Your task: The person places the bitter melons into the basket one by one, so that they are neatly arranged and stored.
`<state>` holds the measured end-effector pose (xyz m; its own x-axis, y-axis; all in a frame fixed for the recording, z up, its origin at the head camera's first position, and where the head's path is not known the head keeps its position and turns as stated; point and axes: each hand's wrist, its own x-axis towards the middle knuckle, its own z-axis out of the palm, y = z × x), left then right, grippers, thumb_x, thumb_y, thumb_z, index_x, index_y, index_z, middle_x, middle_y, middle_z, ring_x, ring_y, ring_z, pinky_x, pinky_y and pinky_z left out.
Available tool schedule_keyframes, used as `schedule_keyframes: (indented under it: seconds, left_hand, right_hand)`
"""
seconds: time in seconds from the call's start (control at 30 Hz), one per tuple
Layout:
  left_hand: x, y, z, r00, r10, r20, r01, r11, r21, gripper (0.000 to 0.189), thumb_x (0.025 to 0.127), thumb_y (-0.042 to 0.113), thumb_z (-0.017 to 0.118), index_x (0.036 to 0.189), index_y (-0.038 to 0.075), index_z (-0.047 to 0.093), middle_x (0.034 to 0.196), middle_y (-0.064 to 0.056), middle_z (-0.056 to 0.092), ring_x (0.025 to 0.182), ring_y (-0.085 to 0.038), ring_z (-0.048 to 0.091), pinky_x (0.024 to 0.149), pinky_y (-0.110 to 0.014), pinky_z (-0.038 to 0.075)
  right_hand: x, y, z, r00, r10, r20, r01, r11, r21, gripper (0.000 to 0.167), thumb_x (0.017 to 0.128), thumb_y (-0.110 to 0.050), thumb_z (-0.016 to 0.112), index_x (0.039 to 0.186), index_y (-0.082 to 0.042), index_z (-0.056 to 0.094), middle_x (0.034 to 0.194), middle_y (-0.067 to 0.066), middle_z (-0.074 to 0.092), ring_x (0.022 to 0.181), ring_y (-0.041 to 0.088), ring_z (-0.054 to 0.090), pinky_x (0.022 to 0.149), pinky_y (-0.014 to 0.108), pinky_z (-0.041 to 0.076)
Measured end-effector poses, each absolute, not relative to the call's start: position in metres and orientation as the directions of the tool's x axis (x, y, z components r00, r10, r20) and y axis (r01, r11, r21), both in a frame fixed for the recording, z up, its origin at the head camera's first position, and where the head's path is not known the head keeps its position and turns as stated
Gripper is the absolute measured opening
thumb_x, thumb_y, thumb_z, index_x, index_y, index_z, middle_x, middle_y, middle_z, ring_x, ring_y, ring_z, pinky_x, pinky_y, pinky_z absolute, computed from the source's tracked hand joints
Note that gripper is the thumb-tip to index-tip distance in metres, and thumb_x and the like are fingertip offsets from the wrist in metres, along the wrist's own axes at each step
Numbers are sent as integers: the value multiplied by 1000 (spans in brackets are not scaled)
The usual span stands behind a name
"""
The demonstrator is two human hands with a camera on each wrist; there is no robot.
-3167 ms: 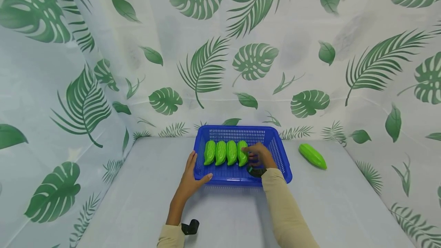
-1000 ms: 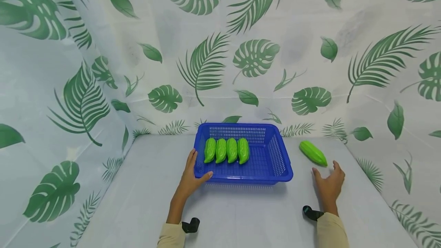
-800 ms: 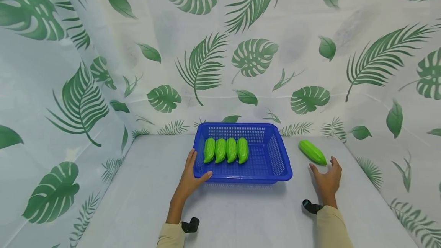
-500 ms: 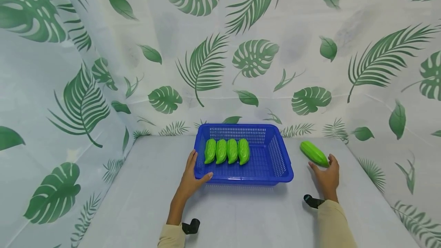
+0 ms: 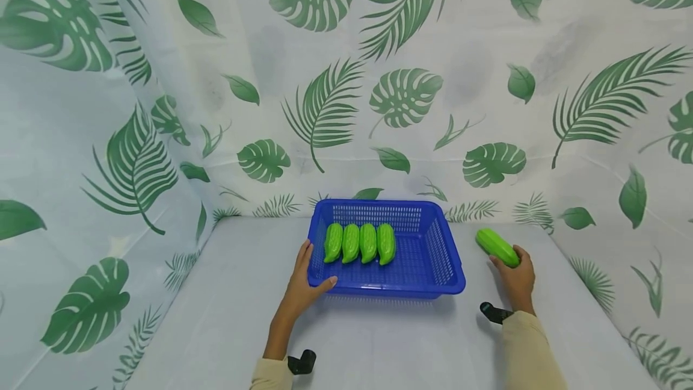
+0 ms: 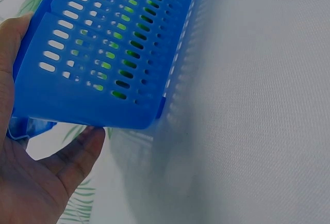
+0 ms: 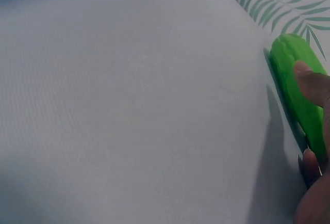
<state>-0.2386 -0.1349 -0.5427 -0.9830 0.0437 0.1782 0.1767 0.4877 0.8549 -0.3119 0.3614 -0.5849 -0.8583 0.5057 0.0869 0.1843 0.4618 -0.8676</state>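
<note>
At the front left corner of a blue plastic basket (image 5: 390, 288), my left hand (image 5: 301, 292) holds on, thumb over the front rim and fingers along the left side. In the left wrist view, thumb and fingers lie around the corner of the perforated wall (image 6: 77, 100). Several bright green, bumpy bitter gourds (image 5: 368, 243) lie side by side in the basket's left half. Right of the basket, my right hand (image 5: 518, 278) grips the near end of another bitter gourd (image 5: 494, 244), thumb and fingers on opposite sides. The right wrist view shows that gourd (image 7: 294, 74) close over the table.
A white table (image 5: 373, 342) carries the basket and the loose gourd. Leaf-printed white sheeting (image 5: 335, 185) rises behind and at both sides. The basket's right half (image 5: 411, 257) shows bare floor. A black camera mount sits on each wrist.
My right hand has left the gourds in the basket, moved right, and closed on the loose gourd's near end. My left hand has stayed at the basket's corner.
</note>
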Motion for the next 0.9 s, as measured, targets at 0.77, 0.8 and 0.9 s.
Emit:
schedule_keyframes:
  seconds: [0.77, 0.8, 0.9]
  left_hand:
    - [-238, -134, -543, -980, 51, 192, 192, 495, 847, 101, 82, 47, 73, 158, 11, 15, 166, -4, 6, 152, -35, 10, 116, -63, 21]
    - [-238, -135, -543, -980, 51, 192, 192, 497, 847, 102, 82, 47, 73, 158, 11, 15, 166, -4, 7, 152, -35, 10, 116, -63, 21]
    - [-238, -136, -543, -980, 50, 192, 191, 501, 844, 102, 82, 47, 73, 157, 11, 16, 166, -5, 7, 152, -36, 10, 115, -63, 21]
  right_hand:
    - [-292, 352, -559, -772, 616, -158, 260, 80, -962, 77, 95, -53, 51, 155, -14, 24, 146, 15, 41, 114, 13, 48, 88, 16, 42]
    - [-289, 352, -558, -780, 598, -183, 256, 39, -966, 78, 95, -53, 51, 156, -15, 22, 141, 11, 43, 114, 11, 50, 86, 15, 43]
    - [-281, 354, -555, -829, 507, -238, 169, -179, -969, 79, 94, -47, 56, 157, -20, 18, 124, -2, 47, 102, 1, 61, 80, 13, 50]
